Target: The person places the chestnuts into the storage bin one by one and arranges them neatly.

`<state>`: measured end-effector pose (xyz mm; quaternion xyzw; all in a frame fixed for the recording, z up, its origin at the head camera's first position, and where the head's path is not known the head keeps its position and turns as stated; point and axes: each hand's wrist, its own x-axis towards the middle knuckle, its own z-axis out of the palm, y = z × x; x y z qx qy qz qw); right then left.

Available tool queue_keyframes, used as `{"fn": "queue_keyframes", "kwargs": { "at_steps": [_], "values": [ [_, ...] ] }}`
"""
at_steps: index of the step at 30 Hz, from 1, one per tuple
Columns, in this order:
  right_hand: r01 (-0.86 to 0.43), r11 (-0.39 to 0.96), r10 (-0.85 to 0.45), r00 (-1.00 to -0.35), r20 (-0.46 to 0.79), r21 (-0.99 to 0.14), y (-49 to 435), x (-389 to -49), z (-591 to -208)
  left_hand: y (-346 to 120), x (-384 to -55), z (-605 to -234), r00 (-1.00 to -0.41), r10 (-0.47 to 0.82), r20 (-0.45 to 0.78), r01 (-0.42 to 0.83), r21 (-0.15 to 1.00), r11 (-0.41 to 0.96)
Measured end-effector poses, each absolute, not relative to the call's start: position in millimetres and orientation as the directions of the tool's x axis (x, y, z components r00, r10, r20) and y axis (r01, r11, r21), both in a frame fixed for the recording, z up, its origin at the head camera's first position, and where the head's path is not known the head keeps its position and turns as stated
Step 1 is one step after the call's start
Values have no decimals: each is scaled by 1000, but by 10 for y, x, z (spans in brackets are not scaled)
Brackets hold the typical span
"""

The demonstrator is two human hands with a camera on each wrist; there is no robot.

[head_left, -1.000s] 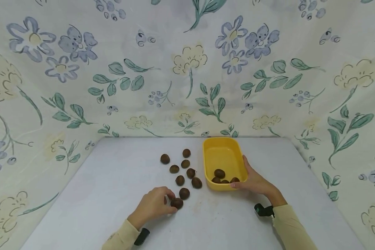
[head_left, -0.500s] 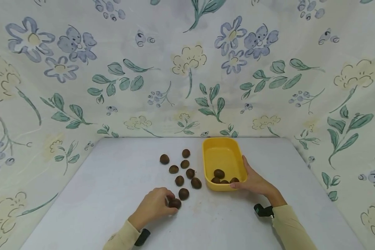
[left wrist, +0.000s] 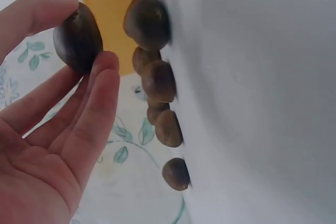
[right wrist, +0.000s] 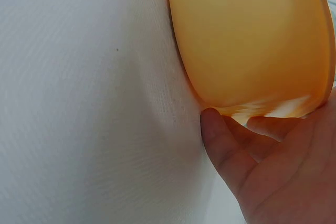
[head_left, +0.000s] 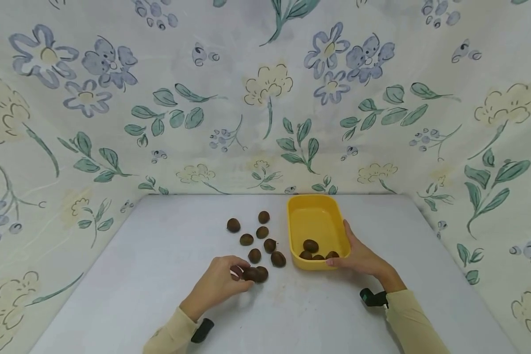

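Observation:
My left hand point(head_left: 214, 285) pinches a dark brown chestnut point(left wrist: 77, 38) between thumb and fingertips, raised off the table in the left wrist view. In the head view this chestnut overlaps another chestnut point(head_left: 262, 274) lying on the table. Several more loose chestnuts point(head_left: 254, 255) are scattered beyond the hand. My right hand point(head_left: 365, 258) grips the yellow plastic container point(head_left: 316, 223) at its near right corner, the thumb at the near rim and the fingers along the right wall. Several chestnuts point(head_left: 310, 246) lie inside at the container's near end.
The white tabletop point(head_left: 168, 246) ends at a floral cloth backdrop point(head_left: 230, 147), which also stands at both sides. Small crumbs and stains mark the table in front of the container. A dark wrist device point(head_left: 373, 297) sits at the right cuff, another point(head_left: 202, 330) at the left.
The left hand has lifted the chestnut from the table and moved slightly forward with it, toward the neighbouring chestnut. The right hand and the container have stayed in place.

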<state>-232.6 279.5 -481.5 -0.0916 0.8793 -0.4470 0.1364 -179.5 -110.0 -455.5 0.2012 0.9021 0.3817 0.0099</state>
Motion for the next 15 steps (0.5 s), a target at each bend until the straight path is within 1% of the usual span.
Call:
{"fn": "queue_keyframes", "kwargs": {
  "at_steps": [5,10,15],
  "values": [
    [-25,581,-275,-947,-167,-814,2789,-2320,-4814,-1018,-1849,-4520,-917,352,187,371,725,580],
    [-37,567,-286,-945,-155,-823,2789,-2325,-4821,-938,-1920,-4474,-898,360,254,422,728,541],
    [-50,573,-290,-946,-145,-818,2788,-2325,-4822,-846,-2012,-4427,-893,359,273,432,747,506]
  ]
}}
